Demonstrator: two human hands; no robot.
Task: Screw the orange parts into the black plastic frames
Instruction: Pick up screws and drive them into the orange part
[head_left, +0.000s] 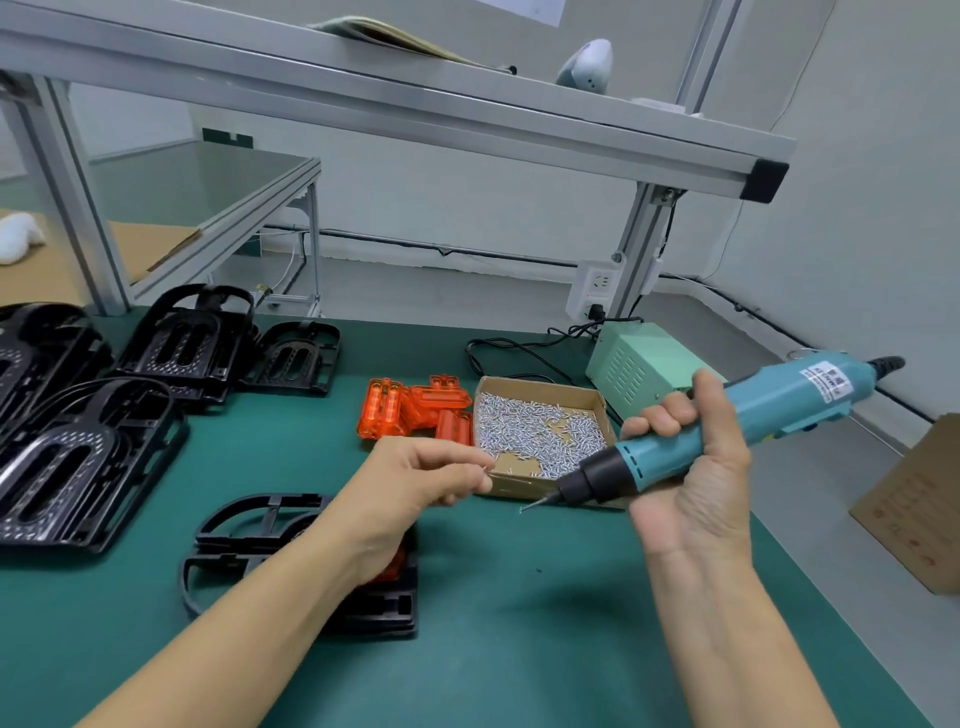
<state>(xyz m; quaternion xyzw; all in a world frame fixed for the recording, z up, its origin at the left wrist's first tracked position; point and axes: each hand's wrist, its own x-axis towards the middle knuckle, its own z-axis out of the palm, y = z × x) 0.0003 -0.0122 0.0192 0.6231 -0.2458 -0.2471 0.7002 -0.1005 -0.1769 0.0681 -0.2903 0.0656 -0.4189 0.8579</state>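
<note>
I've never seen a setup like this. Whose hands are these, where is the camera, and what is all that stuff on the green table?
No machine here: these are a person's two bare hands, filmed by one camera worn on the head, looking forward and down. The right hand grips a teal electric screwdriver, its tip pointing left. The left hand seems to pinch something tiny by the cardboard box of screws, probably a screw, though it is too small to be sure. On the green table, under the left forearm, lies a black plastic frame with an orange part in it. More orange parts sit left of the box, and spare black frames are piled at the far left. The pale green box behind looks like the screwdriver's power supply.
</note>
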